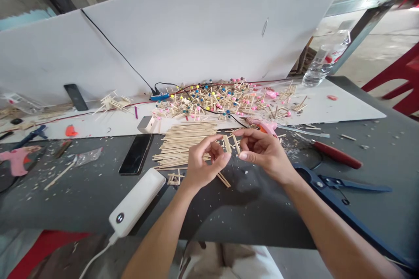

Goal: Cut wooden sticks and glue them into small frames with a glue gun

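My left hand (pixel 209 157) pinches a short piece of pale wooden sticks (pixel 227 144) between thumb and fingers. Close to its right, my right hand (pixel 260 150) holds a single short wooden stick (pixel 236 144), also by its ends. The two pieces stand nearly parallel, with a narrow gap between them. Behind my left hand lies a spread of long thin wooden sticks (pixel 186 139). A small frame of glued sticks (pixel 175 177) rests on the table left of my left wrist. Beyond my right hand is a pink glue gun (pixel 266 127), partly hidden.
A heap of stick pieces with coloured beads (pixel 216 98) lies at the back. Left are a phone (pixel 135 154) and a white power bank (pixel 137 202). At right are a red-handled tool (pixel 337 154), a dark blue cutter (pixel 330 196) and a water bottle (pixel 327 59).
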